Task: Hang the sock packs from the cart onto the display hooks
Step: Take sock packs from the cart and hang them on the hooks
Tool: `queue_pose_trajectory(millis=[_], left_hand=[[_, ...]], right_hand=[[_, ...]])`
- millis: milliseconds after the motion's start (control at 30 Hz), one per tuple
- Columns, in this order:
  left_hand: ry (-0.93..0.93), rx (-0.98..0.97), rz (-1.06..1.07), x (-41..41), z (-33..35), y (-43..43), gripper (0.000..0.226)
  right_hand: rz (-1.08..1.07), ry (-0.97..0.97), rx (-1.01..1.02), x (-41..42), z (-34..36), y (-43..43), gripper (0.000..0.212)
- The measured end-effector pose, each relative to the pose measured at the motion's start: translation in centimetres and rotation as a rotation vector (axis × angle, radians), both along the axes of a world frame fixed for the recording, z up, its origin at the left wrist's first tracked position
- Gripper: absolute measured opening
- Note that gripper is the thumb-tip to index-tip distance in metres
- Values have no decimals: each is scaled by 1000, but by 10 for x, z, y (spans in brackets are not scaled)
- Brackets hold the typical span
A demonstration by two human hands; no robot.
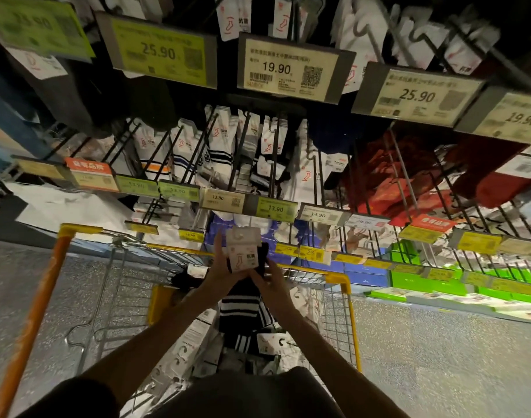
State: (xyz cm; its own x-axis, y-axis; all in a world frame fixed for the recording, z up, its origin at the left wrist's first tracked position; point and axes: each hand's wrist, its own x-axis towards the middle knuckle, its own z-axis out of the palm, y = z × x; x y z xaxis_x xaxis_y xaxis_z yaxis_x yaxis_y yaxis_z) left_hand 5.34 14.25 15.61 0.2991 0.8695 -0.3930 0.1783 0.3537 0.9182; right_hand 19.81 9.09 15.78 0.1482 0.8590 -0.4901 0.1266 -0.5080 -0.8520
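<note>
So the pack sits dead centre of the frame, held up over the far end of the cart and not on any hook. It's a white card header with a punched hanger hole and a little sock drawing, with soft black sock fabric poking out on its right side. The left hand grips its left edge, fingers pressed together and running up along the card. The right hand pinches the dark fabric at the lower right, though I can't see those fingertips clearly. The cart is shiny wire mesh with a yellow plastic rim and an orange handle running down the left of the frame. Inside it there's a messy pile of black socks with white stripes and more white-carded packs, some slumped against the left mesh wall. The hooks are thin dark metal rods fanning out across the upper half, most of them loaded with white, striped and red packs and tipped with flat tags in yellow, cream and green. The middle one reads 19.90. Green and blue boxes are stacked at centre right under the hooks. The speckled grey floor gives open room on both sides of the cart, but the cart's far rim sits close under the lowest tags.
</note>
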Motion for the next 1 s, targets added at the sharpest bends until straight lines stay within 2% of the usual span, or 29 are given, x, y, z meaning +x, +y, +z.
queue_pose_trajectory(millis=[100, 133, 200, 367, 533, 633, 667, 833, 1000], left_hand=[[53, 9, 9, -1, 1, -6, 118], [74, 40, 3, -1, 2, -7, 113], [92, 100, -8, -2, 5, -7, 103], [146, 208, 9, 2, 15, -13, 73], [142, 130, -19, 5, 15, -20, 66], [7, 69, -11, 1, 21, -16, 32], [-6, 74, 20, -2, 22, -12, 27], [49, 106, 143, -7, 30, 5, 23], [281, 180, 154, -8, 33, 20, 37]], right_hand=[[7, -168, 4, -6, -5, -4, 50], [-2, -163, 12, -6, -4, -5, 49], [-47, -86, 24, -7, 4, -5, 41], [-215, 114, 53, -10, 14, -10, 36], [-376, 306, -3, -3, 16, -3, 25], [-490, 336, 11, 6, 23, 0, 21], [-505, 355, 33, 10, 27, 2, 19], [-508, 404, 118, 22, 36, 14, 18], [-420, 263, 218, 28, 45, 34, 8]])
